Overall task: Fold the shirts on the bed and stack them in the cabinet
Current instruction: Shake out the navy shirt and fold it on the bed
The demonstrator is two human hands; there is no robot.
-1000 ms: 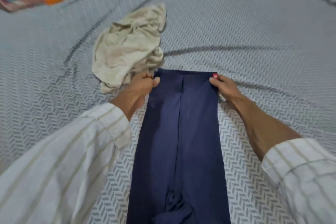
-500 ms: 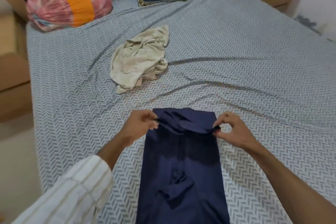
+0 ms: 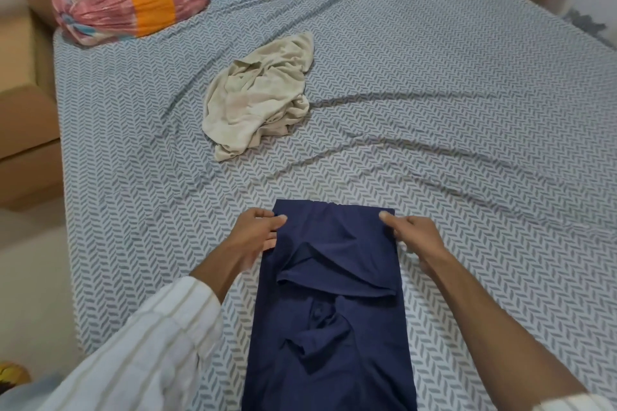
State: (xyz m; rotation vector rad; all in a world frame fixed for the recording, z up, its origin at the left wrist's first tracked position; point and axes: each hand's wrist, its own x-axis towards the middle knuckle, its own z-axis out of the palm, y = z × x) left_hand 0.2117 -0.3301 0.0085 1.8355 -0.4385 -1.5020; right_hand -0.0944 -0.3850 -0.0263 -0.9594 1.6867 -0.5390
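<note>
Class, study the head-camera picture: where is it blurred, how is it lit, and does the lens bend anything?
Head view: the left hand and its striped sleeve are smeared by motion, while the right hand and the navy shirt are sharper; light is soft and even, with faint shadows in the bedsheet creases and no glare; the wide lens bows the bed's edges.

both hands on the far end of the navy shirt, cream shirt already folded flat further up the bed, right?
Not quite. The head view shows the cream shirt lying crumpled in a heap, not folded flat. The rest holds: the left hand and right hand are on the two far corners of the navy shirt, and the cream shirt is further up the bed.
</note>
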